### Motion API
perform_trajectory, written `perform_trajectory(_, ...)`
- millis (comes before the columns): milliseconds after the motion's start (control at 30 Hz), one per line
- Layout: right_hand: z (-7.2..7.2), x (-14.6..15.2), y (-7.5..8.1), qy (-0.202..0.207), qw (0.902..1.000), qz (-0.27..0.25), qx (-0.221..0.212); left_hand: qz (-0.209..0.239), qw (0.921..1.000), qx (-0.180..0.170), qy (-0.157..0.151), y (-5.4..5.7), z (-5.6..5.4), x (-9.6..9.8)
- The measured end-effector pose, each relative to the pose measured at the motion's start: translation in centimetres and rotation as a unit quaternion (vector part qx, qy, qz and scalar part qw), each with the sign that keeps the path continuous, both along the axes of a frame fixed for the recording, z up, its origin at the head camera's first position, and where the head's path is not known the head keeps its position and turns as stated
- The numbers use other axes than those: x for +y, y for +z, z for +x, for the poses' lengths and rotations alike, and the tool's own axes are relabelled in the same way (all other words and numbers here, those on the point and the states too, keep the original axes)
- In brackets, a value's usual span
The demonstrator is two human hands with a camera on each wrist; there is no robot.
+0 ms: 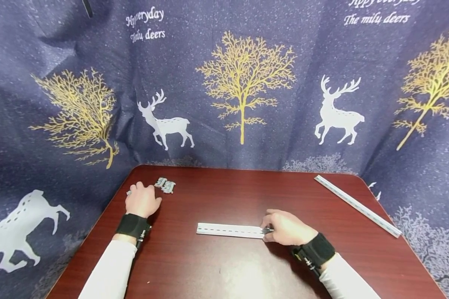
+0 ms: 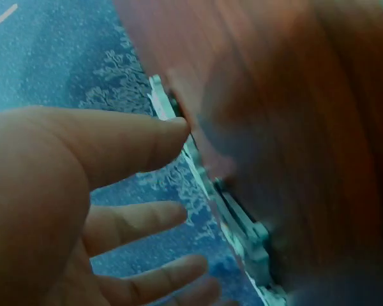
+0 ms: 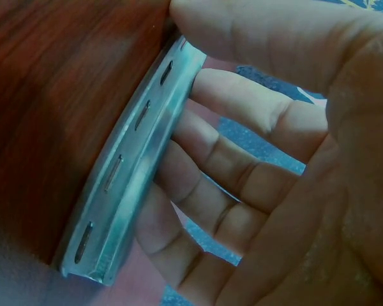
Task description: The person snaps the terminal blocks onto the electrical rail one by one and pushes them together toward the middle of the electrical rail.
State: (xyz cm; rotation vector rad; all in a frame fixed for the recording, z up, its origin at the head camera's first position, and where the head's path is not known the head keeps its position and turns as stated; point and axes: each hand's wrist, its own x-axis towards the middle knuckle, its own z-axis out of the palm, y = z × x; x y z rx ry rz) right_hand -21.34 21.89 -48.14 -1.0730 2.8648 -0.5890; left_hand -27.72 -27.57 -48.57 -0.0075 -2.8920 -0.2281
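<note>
A slotted metal DIN rail (image 1: 230, 230) lies crosswise on the table before me. My right hand (image 1: 289, 227) holds its right end, thumb on one side and fingers on the other. The right wrist view shows the curled fingers against the long edge of the rail (image 3: 124, 169). My left hand (image 1: 142, 200) reaches over the far left corner, beside small grey-green terminal blocks (image 1: 167, 187). In the left wrist view its fingers are spread and fairly straight. The thumb overlaps the row of blocks (image 2: 242, 236); whether it touches them I cannot tell.
A second, longer slotted rail (image 1: 357, 205) lies slantwise along the table's right side. The reddish-brown table (image 1: 194, 270) has a rounded far edge. Behind it hangs a dark blue cloth (image 1: 217, 153) printed with deer and trees.
</note>
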Motion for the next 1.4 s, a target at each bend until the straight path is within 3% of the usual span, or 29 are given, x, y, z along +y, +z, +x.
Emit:
perform_trajectory(400, -0.09, 0.06, -0.22, 0.002, 1.0000, 0.004, 0.001, 0.030, 0.9973, -0.062, 0.024, -0.11, 0.03, -0.67)
perform_trajectory(700, -0.14, 0.06, -0.27, 0.009, 0.9999, -0.001, 0.008, 0.027, 0.9958, -0.086, 0.016, 0.01, -0.01, -0.71)
perform_trajectory(1400, -0.10, 0.04, -0.17, 0.003, 1.0000, 0.003, 0.008, 0.013, 0.9991, -0.031, -0.024, 0.03, 0.47, -0.20)
